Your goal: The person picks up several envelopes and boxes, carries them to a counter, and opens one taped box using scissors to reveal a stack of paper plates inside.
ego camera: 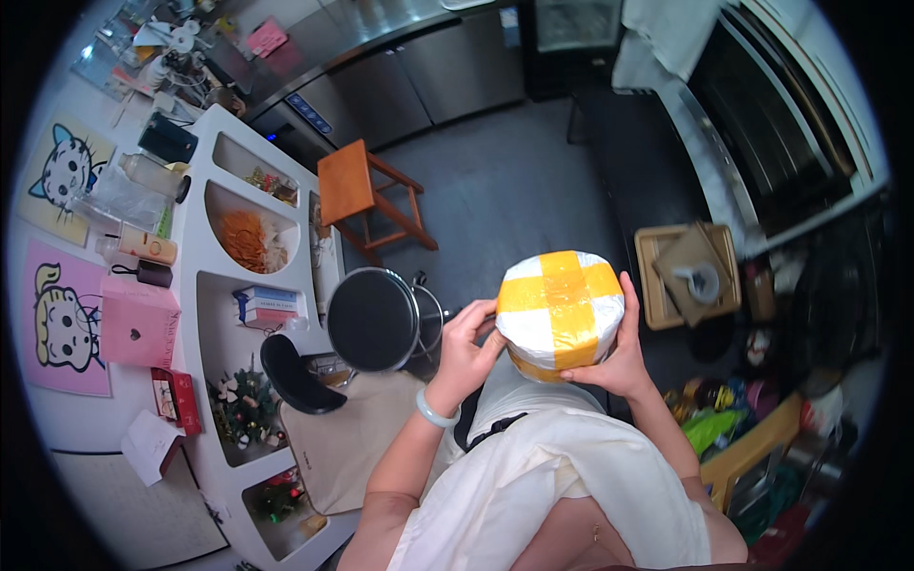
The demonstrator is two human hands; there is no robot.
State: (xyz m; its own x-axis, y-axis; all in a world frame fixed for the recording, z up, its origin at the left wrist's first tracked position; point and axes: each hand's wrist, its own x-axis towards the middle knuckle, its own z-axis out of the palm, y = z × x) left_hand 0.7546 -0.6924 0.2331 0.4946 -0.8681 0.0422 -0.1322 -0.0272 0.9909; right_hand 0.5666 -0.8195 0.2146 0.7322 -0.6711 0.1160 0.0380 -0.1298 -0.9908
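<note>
Held out in front of my body is a round package [564,307] in white plastic wrapping, with wide yellow tape crossing its top and running down its side. My left hand [471,339] grips its left side, the thumb low against the wrapping; a pale bangle sits on that wrist. On the opposite side my right hand [620,350] holds it, thumb at the lower front and fingers up along the edge. The package's underside is hidden.
A black round stool [373,319] and a wooden stool [348,187] stand at left beside the white shelf unit [189,246]. At right, a tan tray [648,285] bears cardboard and a small cup. Beyond it is an oven [764,128]; steel cabinets [457,68] line the back.
</note>
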